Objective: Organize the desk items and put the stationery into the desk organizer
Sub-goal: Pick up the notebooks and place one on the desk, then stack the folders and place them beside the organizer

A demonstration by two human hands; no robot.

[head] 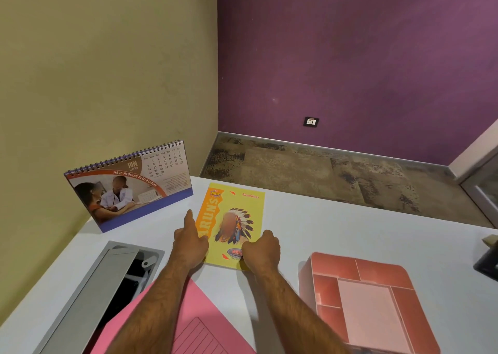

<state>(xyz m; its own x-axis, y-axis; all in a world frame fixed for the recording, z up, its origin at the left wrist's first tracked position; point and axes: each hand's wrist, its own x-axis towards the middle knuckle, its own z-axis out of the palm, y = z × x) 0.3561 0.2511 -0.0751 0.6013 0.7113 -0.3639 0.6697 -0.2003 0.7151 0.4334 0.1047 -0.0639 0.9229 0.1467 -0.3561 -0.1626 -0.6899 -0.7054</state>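
Note:
A yellow notebook point(234, 213) with an orange spine band and a feathered-headdress picture lies flat on the white desk point(336, 229). My left hand point(190, 242) rests on its left edge, index finger stretched forward along the spine. My right hand point(261, 251) presses its lower right corner with fingers curled. A pink desk organizer point(361, 297) with several empty compartments stands to the right, apart from both hands. A pink folder point(194, 324) lies under my forearms at the near edge.
A spiral desk calendar point(129, 189) stands at the back left by the beige wall. A grey cable hatch point(107, 286), lid raised, opens in the desk on the left. A dark object point(487, 264) sits at the right edge.

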